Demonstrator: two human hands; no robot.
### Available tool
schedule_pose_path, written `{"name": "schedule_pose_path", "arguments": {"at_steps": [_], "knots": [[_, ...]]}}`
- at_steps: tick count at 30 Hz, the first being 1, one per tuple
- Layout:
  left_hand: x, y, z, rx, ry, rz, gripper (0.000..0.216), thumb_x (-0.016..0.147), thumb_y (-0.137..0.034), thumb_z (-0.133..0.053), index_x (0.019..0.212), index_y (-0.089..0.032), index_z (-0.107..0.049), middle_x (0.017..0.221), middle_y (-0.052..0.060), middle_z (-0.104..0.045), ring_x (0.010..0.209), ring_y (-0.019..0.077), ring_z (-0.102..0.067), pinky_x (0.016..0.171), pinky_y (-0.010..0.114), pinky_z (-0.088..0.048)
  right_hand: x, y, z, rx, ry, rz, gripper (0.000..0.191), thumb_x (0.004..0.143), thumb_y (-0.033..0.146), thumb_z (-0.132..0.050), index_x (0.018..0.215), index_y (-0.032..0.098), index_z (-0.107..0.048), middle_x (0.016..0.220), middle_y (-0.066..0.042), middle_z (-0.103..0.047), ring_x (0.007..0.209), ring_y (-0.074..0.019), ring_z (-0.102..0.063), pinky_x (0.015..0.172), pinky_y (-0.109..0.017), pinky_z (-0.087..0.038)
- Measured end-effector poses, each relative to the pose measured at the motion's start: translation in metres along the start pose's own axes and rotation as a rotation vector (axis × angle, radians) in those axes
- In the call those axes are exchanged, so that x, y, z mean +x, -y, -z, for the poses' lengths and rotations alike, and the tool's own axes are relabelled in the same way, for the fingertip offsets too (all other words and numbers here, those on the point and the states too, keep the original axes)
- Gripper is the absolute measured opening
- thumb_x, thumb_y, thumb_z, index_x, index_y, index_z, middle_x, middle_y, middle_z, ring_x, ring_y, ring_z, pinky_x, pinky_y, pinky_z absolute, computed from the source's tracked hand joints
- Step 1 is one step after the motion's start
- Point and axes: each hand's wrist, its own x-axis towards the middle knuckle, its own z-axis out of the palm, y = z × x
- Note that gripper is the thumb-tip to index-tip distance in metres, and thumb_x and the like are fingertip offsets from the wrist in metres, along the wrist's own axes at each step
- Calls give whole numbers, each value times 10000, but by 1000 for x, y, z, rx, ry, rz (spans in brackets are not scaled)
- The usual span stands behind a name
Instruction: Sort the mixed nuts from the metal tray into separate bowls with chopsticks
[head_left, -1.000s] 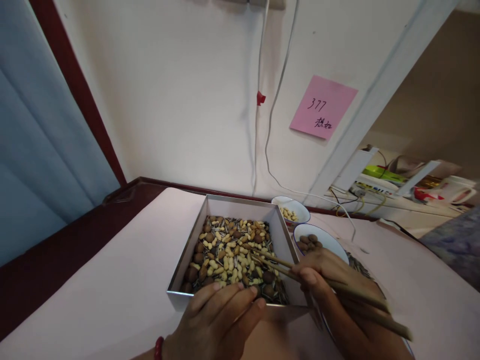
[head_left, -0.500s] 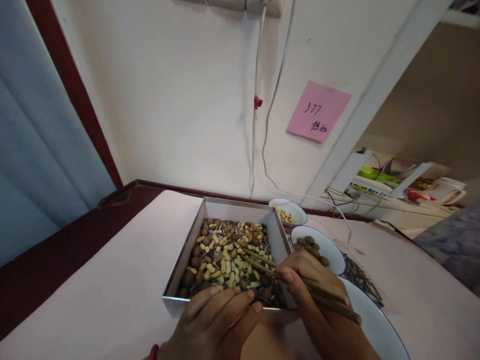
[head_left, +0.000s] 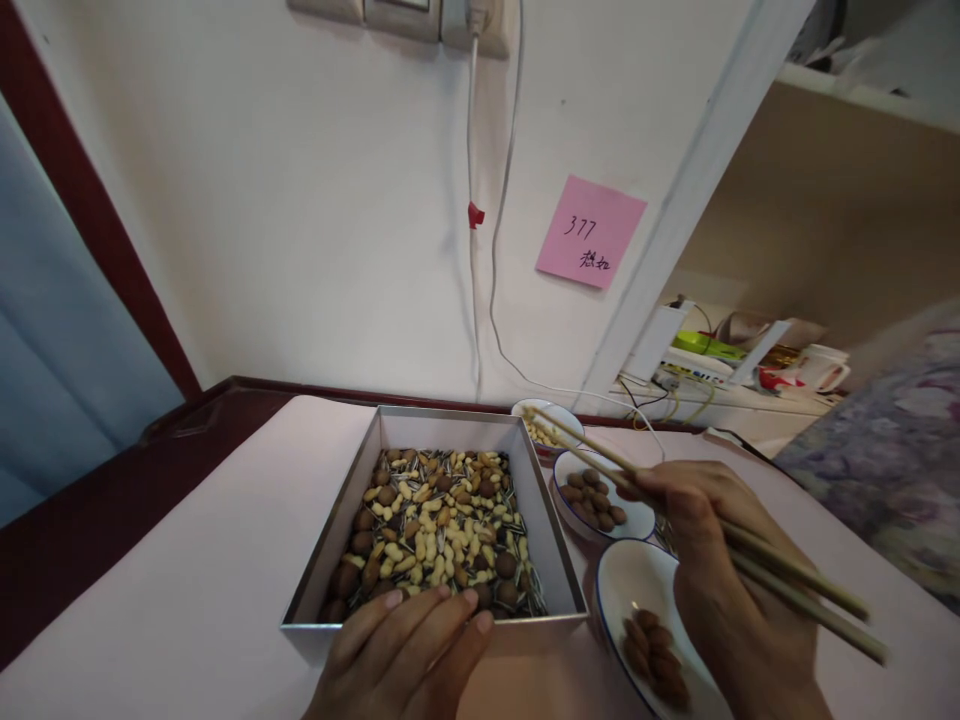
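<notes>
A square silver box holds a mix of peanuts, sunflower seeds and brown nuts. My left hand rests flat on the box's near rim, fingers together and stretched out. My right hand grips a pair of wooden chopsticks to the right of the box. Their tips hover over the far small bowl of peanuts. Whether anything is pinched at the tips I cannot tell. A middle bowl holds brown nuts, and a near plate holds almonds.
The pink table meets a white wall with a pink sticky note and hanging cables. A dark red ledge runs along the left. Clutter and a mug sit at the back right; flowered cloth lies right.
My right hand lifted the chopsticks out of the box and swung them right, over the small bowls. The view tilted down, bringing the near plate of almonds into sight. My left hand stayed on the rim.
</notes>
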Motion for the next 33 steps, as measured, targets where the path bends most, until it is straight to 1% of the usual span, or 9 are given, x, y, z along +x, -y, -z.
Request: {"name": "schedule_pose_path", "arguments": {"at_steps": [4,10,14,17,21,25,29,31,33], "knots": [[0,1,0,16,-2,-16,207,1042,-265,-537,1121,-240,-727,1063,-37,-811,1030,117,-682,1139,302,-286,6,-11,-1,-55,-39,-74,239,1024,401,-548,967,236,-711,980,-21,-685,923,-183,-647,787,-306,-485],[6,0,1,30,-8,-17,195,1035,-245,-548,1107,-242,-729,1058,-37,-811,1030,119,-680,1110,299,-321,-1,1,2,38,-68,-39,220,1031,392,-542,988,272,-721,1030,-15,-677,1008,-180,-628,851,-302,-482],[9,3,-1,38,-39,-69,199,1031,-253,-549,1083,-234,-740,1023,-38,-814,1025,108,-660,1143,284,-286,-7,9,3,179,-66,12,308,1055,414,-467,959,261,-717,1007,-39,-650,844,-169,-633,674,-288,-502],[7,4,-1,35,-42,-85,200,1030,-275,-552,1075,-232,-742,1025,-43,-812,1043,101,-643,1165,277,-257,-8,12,0,233,-19,-110,300,1052,423,-475,986,260,-718,971,-33,-662,743,-135,-664,664,-257,-544],[5,4,0,37,-11,-83,183,1017,-267,-580,1106,-232,-737,1062,-49,-807,1078,99,-629,1163,280,-257,-9,10,-7,287,79,-314,237,982,459,-603,1048,267,-726,1054,-59,-736,878,-192,-761,737,-232,-623],[3,3,0,48,-22,-87,178,1012,-259,-587,1093,-250,-746,1052,-64,-806,1060,96,-636,1150,283,-269,-14,6,-6,482,260,-371,308,1027,443,-496,1222,290,-680,1227,-98,-710,1074,-253,-735,910,-317,-612],[3,2,-1,58,-1,-56,177,1009,-247,-594,1101,-259,-745,1062,-66,-804,1049,103,-647,1111,295,-312,-17,8,-5,287,305,-191,295,1049,385,-445,1172,321,-705,1220,-49,-679,1116,-196,-701,942,-259,-580],[3,2,-1,64,-18,-65,173,1011,-249,-594,1094,-259,-745,1053,-69,-805,1039,102,-650,1103,294,-320,-17,15,-9,127,326,-87,258,1047,362,-465,1107,339,-715,1141,-20,-691,1080,-169,-691,890,-222,-580],[4,0,-1,63,-31,-59,171,1013,-246,-592,1087,-258,-745,1043,-71,-807,1031,98,-652,1104,288,-319,-15,25,-14,105,383,-35,244,1047,356,-468,1063,345,-712,1090,-11,-706,1032,-171,-692,791,-210,-586]]}}
